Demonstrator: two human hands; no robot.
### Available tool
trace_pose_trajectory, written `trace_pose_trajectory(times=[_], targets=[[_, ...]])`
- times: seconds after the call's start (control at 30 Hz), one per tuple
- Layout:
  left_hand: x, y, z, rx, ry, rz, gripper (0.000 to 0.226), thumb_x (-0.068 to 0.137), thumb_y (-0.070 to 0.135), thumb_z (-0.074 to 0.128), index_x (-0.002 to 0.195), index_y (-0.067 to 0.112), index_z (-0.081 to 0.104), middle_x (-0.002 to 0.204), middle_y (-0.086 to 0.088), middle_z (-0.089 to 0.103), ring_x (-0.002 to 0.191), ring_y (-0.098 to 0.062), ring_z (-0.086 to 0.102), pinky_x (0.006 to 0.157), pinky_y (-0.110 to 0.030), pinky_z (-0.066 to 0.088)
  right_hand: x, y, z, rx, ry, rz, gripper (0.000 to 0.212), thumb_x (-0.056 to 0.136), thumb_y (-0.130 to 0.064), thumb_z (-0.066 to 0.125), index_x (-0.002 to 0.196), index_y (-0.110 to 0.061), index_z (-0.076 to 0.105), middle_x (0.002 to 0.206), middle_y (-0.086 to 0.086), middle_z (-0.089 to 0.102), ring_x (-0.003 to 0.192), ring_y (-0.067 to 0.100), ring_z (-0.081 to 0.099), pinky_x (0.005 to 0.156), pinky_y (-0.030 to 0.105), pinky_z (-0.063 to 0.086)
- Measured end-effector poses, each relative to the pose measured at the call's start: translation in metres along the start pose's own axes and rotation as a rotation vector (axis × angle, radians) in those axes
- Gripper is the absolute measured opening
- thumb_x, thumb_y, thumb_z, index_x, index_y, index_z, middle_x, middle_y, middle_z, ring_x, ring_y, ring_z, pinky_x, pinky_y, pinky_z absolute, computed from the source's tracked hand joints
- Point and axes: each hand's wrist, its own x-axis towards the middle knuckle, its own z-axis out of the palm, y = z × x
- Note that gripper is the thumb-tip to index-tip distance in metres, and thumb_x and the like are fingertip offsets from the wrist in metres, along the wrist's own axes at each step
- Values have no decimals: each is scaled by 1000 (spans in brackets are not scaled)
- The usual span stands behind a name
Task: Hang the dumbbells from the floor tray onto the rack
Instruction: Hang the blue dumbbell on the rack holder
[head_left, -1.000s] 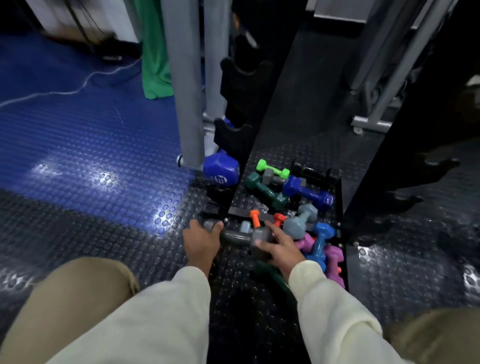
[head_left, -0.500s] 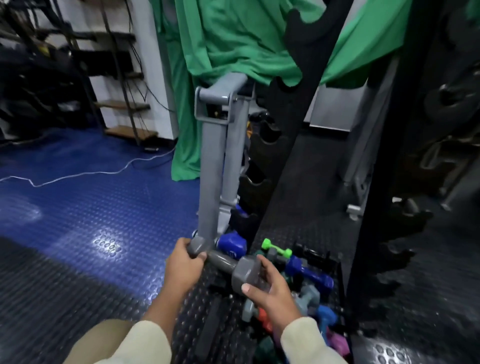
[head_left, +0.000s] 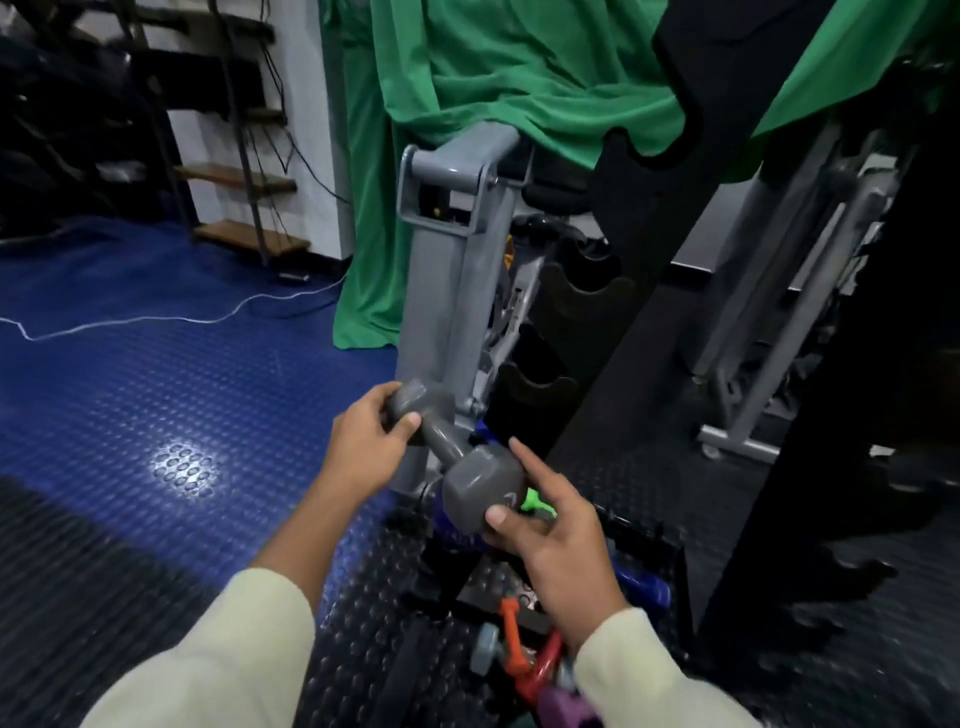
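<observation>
Both grips clamped on grey dumbbell (head_left: 457, 462), my left hand (head_left: 363, 447) and right hand (head_left: 550, 530) at its ends | floor tray (head_left: 670, 561): orange dumbbell (head_left: 511, 644), others | black rack (head_left: 623, 322) behind, grey frame (head_left: 441, 291) beside.

The grey dumbbell (head_left: 457, 457) I hold looks smooth, faintly glossy. The floor mat (head_left: 156, 415) at nine o'clock is shiny studded rubber; green cloth (head_left: 519, 78) at twelve, matt, creased.

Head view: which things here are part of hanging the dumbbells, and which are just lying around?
Part of the job: grey dumbbell, left hand, right hand, black rack, orange dumbbell.
Just lying about: green cloth, white cable.
</observation>
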Motion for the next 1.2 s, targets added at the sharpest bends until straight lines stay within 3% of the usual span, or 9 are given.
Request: trace_pose_trajectory(times=[0.1,0.23,0.43,0.57,0.67,0.83,1.0,1.2], targets=[[22,-3,9,-68,-20,4,42,91,28,74,131,30,64,113,9,75,107,-12,71,102,-46,56,25,-3,-5,-176,-29,-92,64,90,-7,79,135,-50,64,112,-15,56,114,27,67,97,49,59],[42,3,19,-174,-31,42,42,94,17,73,134,29,63,115,10,74,110,-9,69,105,-44,54,40,3,-1,-177,20,-160,66,85,-1,82,127,-51,69,109,-17,56,109,27,69,97,48,59],[62,7,36,-253,-103,76,46,90,21,68,134,34,61,122,5,73,114,-10,69,107,-43,54,47,20,9,-228,94,-213,63,82,-2,85,123,-48,72,109,-17,54,103,13,69,95,27,57],[68,10,45,-316,-128,51,49,98,3,65,143,21,57,125,-1,71,115,-11,69,100,-29,57,52,27,6,-221,126,-234,64,83,-2,85,126,-48,71,114,-16,52,112,17,67,101,33,56],[74,16,50,-325,-149,83,51,99,0,63,146,19,56,129,-1,69,119,-7,66,99,-19,53,52,32,8,-237,145,-279,67,82,-2,85,123,-52,70,113,-17,50,114,13,64,99,24,54],[81,23,60,-328,-163,137,51,97,3,64,142,28,59,129,5,70,123,-6,64,112,-36,50,49,40,9,-253,178,-320,65,83,0,83,122,-51,70,120,-14,48,119,14,62,98,19,52],[83,19,65,-346,-193,110,52,99,5,63,145,29,56,132,3,69,126,-8,62,115,-39,47,49,39,8,-315,176,-341,65,86,-4,82,125,-54,67,124,-12,46,120,13,60,95,20,55],[87,17,71,-279,-227,99,52,99,14,62,147,33,54,133,6,68,125,-9,63,113,-41,49,49,40,6,-401,180,-342,63,91,-11,79,134,-54,62,124,-14,45,120,15,60,103,37,55]])
